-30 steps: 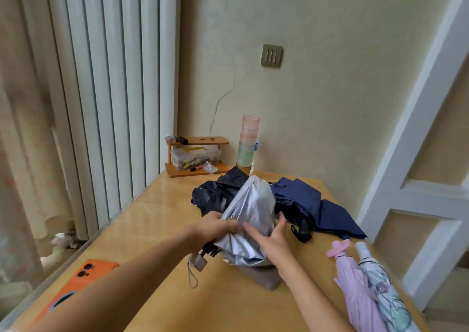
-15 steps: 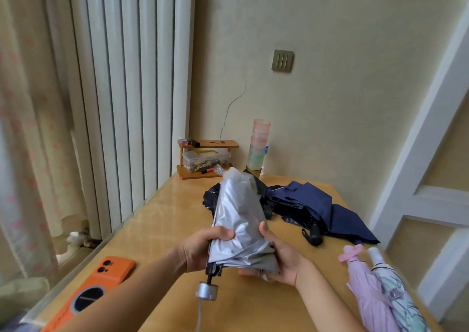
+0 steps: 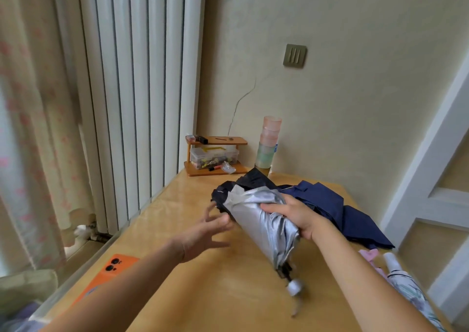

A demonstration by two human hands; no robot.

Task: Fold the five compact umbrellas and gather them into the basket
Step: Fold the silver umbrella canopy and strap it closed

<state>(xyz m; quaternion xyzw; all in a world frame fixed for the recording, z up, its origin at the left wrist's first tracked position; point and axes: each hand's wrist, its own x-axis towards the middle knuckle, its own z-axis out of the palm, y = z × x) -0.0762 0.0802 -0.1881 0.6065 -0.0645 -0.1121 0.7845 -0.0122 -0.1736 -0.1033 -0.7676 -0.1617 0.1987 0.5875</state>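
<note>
1. My right hand [image 3: 295, 216] grips the silver collapsed compact umbrella [image 3: 264, 226], tilted above the yellow wooden table [image 3: 228, 288], handle nearest me.
2. My left hand [image 3: 206, 232] hovers just left of it, fingers spread, holding nothing.
3. A crumpled navy fabric umbrella [image 3: 337, 212] lies behind it, on the far right.

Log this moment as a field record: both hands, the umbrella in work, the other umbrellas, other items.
right hand: grips the silver umbrella by its canopy
left hand: open, fingers spread, beside the canopy
silver umbrella: tilted, handle end toward the person
loose on table: black umbrella, navy umbrella
closed, right edge: pink umbrella, white patterned umbrella
basket: not in view
other: orange phone, stacked cups
</note>
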